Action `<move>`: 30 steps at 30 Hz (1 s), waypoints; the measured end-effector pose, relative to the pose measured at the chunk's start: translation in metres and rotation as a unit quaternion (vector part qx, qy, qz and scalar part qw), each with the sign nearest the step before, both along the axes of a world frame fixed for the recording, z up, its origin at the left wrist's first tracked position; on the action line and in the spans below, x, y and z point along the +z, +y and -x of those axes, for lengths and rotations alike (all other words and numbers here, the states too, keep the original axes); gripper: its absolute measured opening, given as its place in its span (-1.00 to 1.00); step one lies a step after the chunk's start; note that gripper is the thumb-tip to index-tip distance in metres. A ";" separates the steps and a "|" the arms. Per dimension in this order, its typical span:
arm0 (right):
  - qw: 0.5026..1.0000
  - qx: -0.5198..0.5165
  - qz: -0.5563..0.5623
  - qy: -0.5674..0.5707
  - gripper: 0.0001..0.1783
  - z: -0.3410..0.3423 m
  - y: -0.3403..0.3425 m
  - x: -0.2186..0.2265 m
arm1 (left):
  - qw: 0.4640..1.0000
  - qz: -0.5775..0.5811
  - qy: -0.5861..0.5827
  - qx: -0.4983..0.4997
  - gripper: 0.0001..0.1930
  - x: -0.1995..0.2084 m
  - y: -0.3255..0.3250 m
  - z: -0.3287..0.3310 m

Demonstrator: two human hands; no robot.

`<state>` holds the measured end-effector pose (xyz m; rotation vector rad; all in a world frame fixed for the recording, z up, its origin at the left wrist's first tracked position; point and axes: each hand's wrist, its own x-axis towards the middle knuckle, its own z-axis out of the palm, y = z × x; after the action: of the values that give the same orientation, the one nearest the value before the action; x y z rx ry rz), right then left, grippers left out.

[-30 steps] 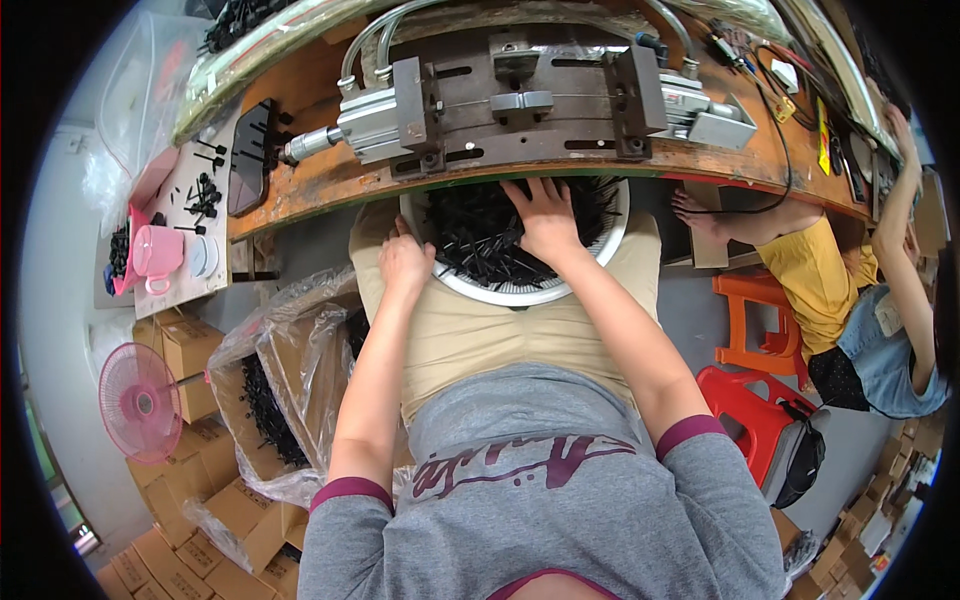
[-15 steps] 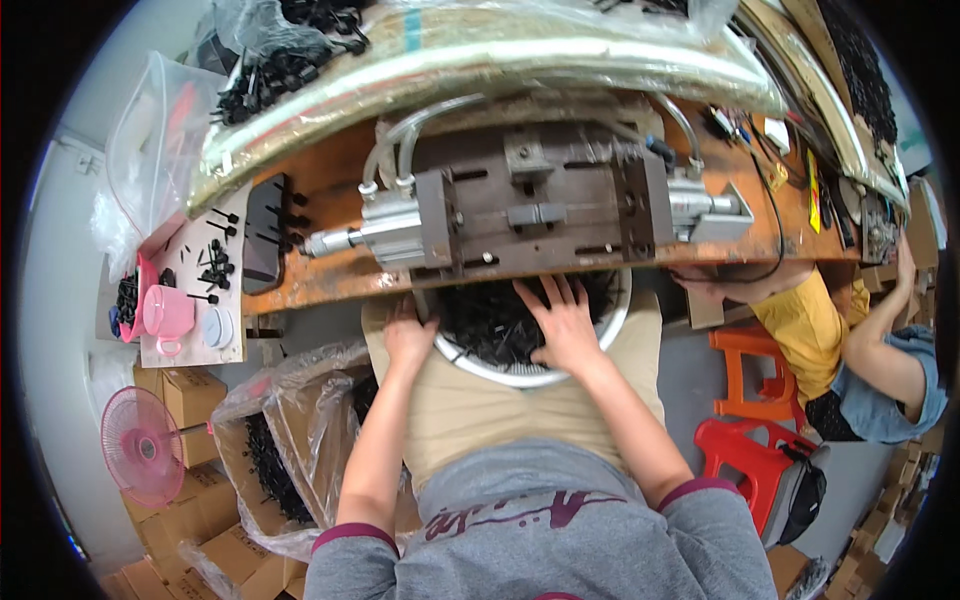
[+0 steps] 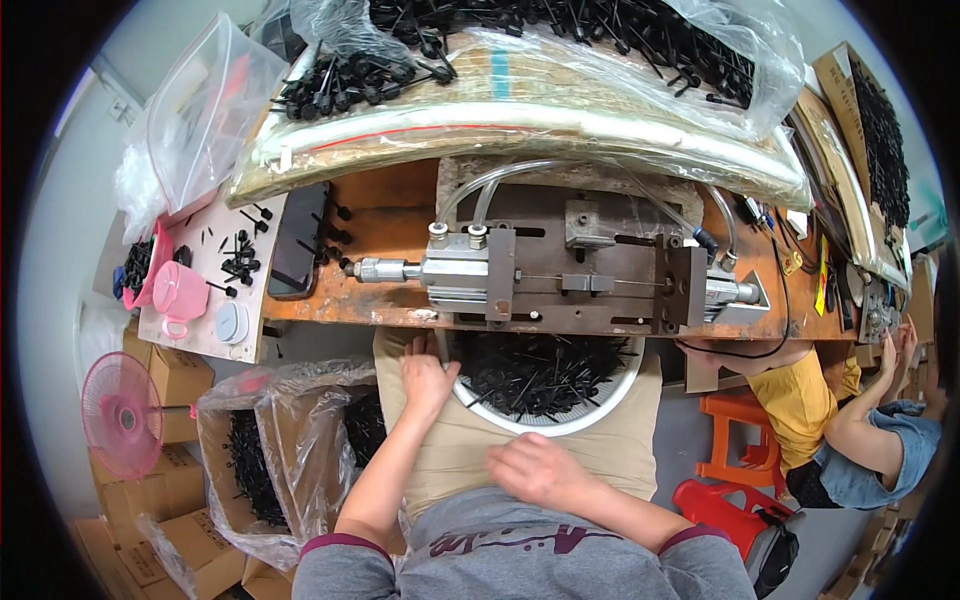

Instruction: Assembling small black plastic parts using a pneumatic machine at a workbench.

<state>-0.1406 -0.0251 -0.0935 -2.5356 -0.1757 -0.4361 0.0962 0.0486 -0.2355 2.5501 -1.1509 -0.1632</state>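
On my lap sits a round white basket filled with black stemmed plastic parts. My left hand grips its left side, thumb at the rim. Just in front of the basket, over my lap, my right hand is curled and slightly blurred; whatever its fingers may hold is hidden. Beyond the basket, a brown metal fixture stands on the bench edge, with a pneumatic cylinder at the left and another at the right. A small grey block sits in its middle.
Black parts lie heaped on a plastic-wrapped board behind the fixture. A pink cup and a dark tray are at left, above a pink fan and lined carton. Another person sits at right near red stools.
My right hand has come out of the basket toward my body, its spread fingers now curled. My left hand stays at the basket's side. The view has shifted, showing more of the bench's far side.
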 end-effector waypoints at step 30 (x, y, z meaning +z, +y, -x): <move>0.897 -0.428 0.110 0.016 0.01 -0.401 -0.300 0.253 | 0.990 0.140 -0.032 0.015 -0.57 -0.018 -0.031 0.003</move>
<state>0.2601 -0.3255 0.1599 -2.7227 0.9964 -0.7255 0.0929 0.0176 -0.2538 2.3374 -1.0737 0.0845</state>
